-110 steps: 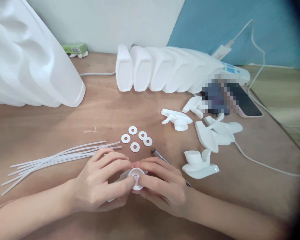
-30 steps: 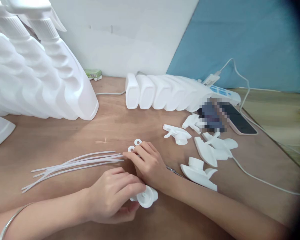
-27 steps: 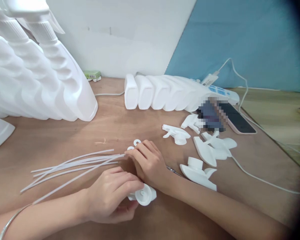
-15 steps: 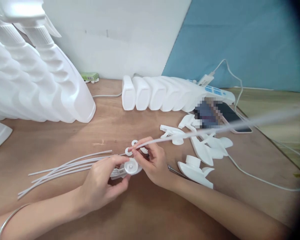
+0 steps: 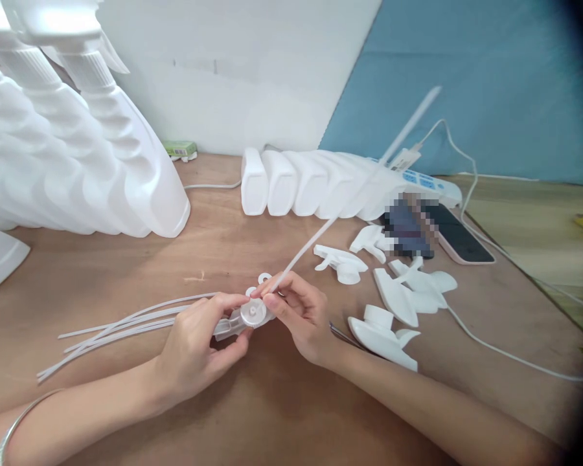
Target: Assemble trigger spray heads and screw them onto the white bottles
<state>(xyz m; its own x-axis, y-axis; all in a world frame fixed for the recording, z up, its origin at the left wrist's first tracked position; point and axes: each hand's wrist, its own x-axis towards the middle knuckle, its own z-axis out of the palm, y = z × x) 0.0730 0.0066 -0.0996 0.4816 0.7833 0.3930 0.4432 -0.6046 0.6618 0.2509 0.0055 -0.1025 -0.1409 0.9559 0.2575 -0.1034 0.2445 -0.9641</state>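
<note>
My left hand (image 5: 194, 343) is closed around a white trigger spray head (image 5: 253, 313), its round cap opening turned up toward me. Between the thumb and fingers of my right hand (image 5: 298, 314) is a thin white dip tube (image 5: 305, 247). The tube slants up to the right, and its lower end sits close above the cap opening; whether it touches is hidden by my fingers. Small white ring washers (image 5: 265, 278) lie just behind my fingertips. Several loose dip tubes (image 5: 121, 330) are spread on the table left of my left hand.
White spray bottles (image 5: 150, 175) stand in a row at left. Several bottles (image 5: 255, 184) lie along the wall. Spray heads (image 5: 383, 336) are scattered at right, near a phone (image 5: 459, 233), a power strip (image 5: 432, 188) and a white cable (image 5: 495, 356). A green box (image 5: 181, 149) is behind.
The dip tube in my right hand has swung from a low slant to a steeper one, and its lower end has come nearer the cap opening. My left hand keeps its hold.
</note>
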